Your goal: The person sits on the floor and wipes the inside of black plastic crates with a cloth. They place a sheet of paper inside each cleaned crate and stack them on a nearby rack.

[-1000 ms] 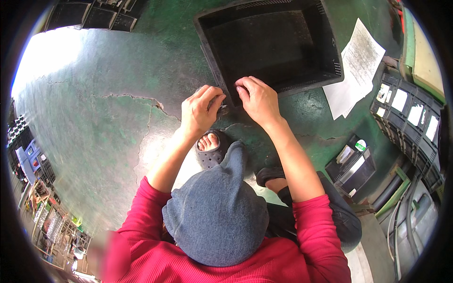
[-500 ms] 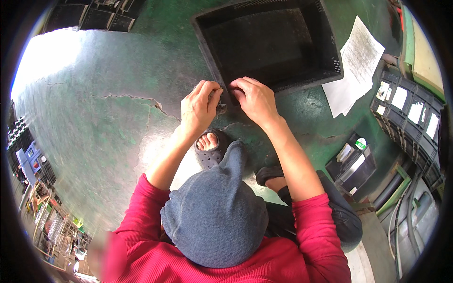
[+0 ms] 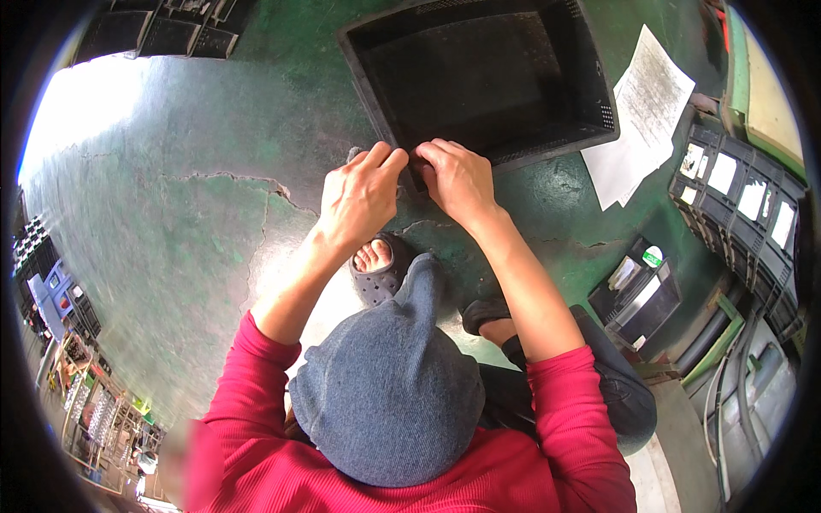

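My left hand [image 3: 360, 193] is closed, knuckles up, just left of the near-left corner of a black plastic crate [image 3: 374, 101]. A small grey bit [image 3: 352, 154] shows past its fingers, too little of it to name. Beside it, fingertips almost meeting the left hand's, my right hand [image 3: 457, 181] is curled closed at the same corner. Whatever lies between the fingers of either hand is hidden. The crate's dark inside faces up and holds nothing that I can make out.
Printed paper sheets [image 3: 643, 107] lie right of the crate. Further right are a black slatted crate [image 3: 737, 201] and a small black bin [image 3: 637, 295]. A dark clog [image 3: 379, 272] stands below my hands. Cracks cross the green floor [image 3: 188, 256]; black bins [image 3: 171, 30] stand far left.
My left hand has turned knuckles-up and moved closer to the right hand, hiding its fingertips. The right hand stays at the crate's corner. The crate sits slightly further left in view.
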Demonstrator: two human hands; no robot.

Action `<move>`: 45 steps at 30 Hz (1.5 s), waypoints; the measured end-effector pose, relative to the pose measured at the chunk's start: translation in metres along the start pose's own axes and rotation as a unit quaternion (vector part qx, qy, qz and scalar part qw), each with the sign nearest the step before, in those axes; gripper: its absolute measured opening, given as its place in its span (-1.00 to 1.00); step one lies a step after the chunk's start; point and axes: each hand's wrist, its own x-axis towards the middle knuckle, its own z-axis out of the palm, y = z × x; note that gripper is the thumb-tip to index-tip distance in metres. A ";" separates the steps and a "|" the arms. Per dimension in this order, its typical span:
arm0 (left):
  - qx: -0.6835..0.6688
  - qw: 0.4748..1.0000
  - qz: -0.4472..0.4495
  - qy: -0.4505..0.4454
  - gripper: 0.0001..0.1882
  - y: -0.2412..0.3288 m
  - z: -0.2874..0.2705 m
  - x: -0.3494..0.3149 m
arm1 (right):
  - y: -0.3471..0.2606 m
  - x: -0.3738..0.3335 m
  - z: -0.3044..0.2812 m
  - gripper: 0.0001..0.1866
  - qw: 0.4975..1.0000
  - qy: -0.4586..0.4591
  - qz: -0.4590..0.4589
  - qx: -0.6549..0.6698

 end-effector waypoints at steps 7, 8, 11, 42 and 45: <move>-0.070 0.993 -0.096 0.003 -0.94 -0.010 0.004 -0.007 | 0.001 -0.001 0.002 -0.90 1.000 -0.008 0.003 -0.007; -0.092 0.987 -0.133 0.000 -0.95 -0.012 0.008 -0.011 | 0.001 0.000 0.001 -0.90 1.000 -0.006 0.005 -0.003; -0.165 0.967 -0.193 -0.001 -0.92 -0.012 0.015 -0.022 | 0.000 0.001 0.001 -0.90 0.999 -0.011 0.022 0.024; -0.370 0.870 -0.318 -0.068 -0.61 -0.009 0.026 -0.039 | 0.002 0.041 -0.028 -0.86 0.832 -0.051 -0.518 -0.193; -0.363 0.875 -0.312 -0.072 -0.58 -0.008 0.018 -0.038 | 0.011 0.045 -0.053 -0.90 0.889 -0.028 -0.407 -0.210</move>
